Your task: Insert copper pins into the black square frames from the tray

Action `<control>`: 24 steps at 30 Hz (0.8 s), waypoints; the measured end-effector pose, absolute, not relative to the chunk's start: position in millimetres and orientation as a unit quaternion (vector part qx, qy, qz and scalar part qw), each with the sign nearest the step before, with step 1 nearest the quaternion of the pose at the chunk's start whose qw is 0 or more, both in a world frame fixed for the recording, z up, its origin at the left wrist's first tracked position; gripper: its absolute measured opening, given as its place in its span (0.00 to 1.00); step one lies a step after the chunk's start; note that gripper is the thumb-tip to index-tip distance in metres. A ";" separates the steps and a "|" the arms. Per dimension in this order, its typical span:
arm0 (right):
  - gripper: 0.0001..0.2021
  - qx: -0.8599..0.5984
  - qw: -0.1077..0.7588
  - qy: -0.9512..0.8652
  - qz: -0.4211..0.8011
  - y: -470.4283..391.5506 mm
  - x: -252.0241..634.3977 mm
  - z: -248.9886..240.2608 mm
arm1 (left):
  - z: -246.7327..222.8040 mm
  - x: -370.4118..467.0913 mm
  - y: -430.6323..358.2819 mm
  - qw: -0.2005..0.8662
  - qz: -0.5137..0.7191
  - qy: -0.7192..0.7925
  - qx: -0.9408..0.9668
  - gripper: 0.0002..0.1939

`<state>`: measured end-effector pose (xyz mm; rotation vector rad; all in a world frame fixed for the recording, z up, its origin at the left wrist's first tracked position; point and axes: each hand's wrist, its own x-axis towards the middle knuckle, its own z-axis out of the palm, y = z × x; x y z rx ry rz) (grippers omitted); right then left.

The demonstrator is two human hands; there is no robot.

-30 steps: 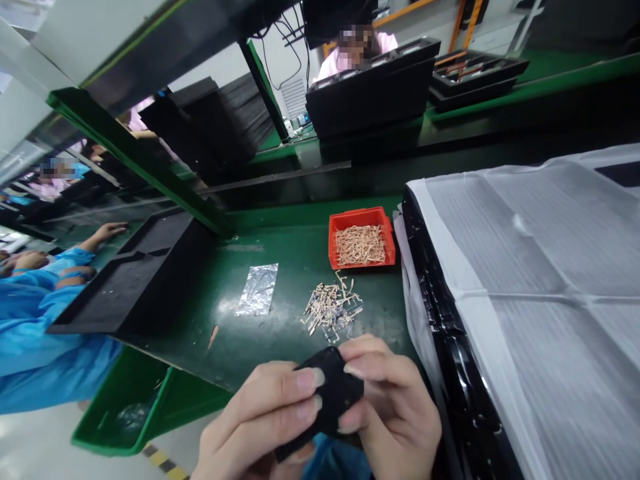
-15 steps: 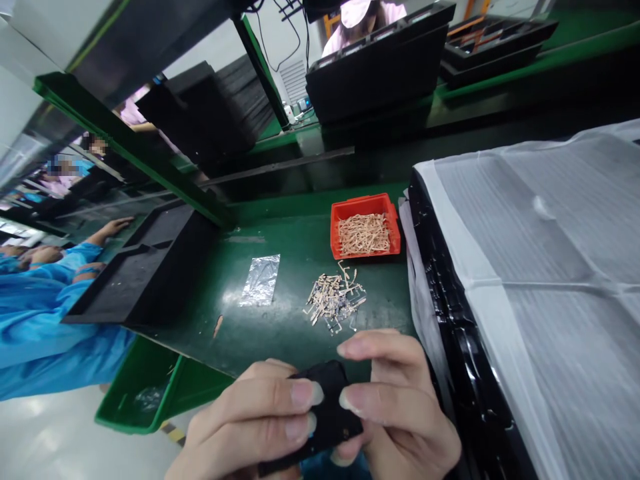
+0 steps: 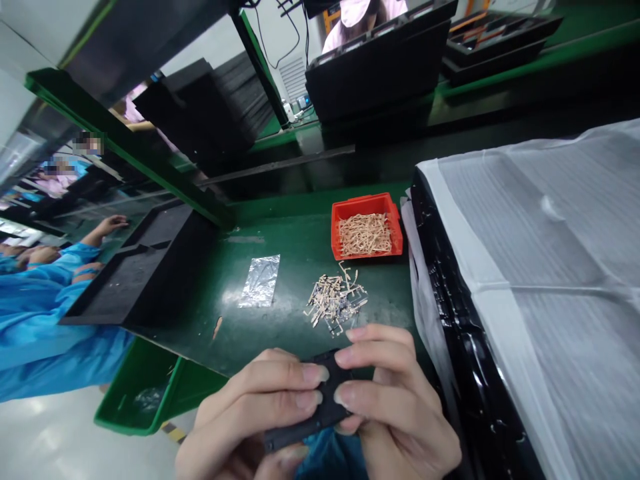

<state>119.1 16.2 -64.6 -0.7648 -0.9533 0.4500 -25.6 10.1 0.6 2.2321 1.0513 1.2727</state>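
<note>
Both hands hold a flat, dark rectangular part [image 3: 327,393] low in the view, close to my body; its exact kind I cannot make out. My left hand [image 3: 250,413] grips its left side, with two fingers pressed across the top and the thumb below. At the other side my right hand [image 3: 400,400] is closed on it, fingertips pressing on its upper face and right edge. Just beyond the hands lies a loose pile of small thin strip-like pieces [image 3: 334,300]. Behind that pile, a red bin [image 3: 367,256] contains many similar pale strips.
A clear plastic bag [image 3: 260,281] lies on the green table [image 3: 290,233]. Black trays [image 3: 125,283] stand at left, beside a person in a blue sleeve [image 3: 45,327]. Below is a green crate [image 3: 130,423]. White sheeting [image 3: 550,267] covers a black stack at right.
The dark part has tilted slightly, showing more of its lower left edge. My right index finger has come down onto its top edge, and my left thumb now shows beneath it.
</note>
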 end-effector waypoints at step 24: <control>0.14 -0.274 0.793 -0.460 0.292 27.8 125.5 -52.8 | 2.4 -25.9 13.1 0.197 0.451 0.363 0.791 0.07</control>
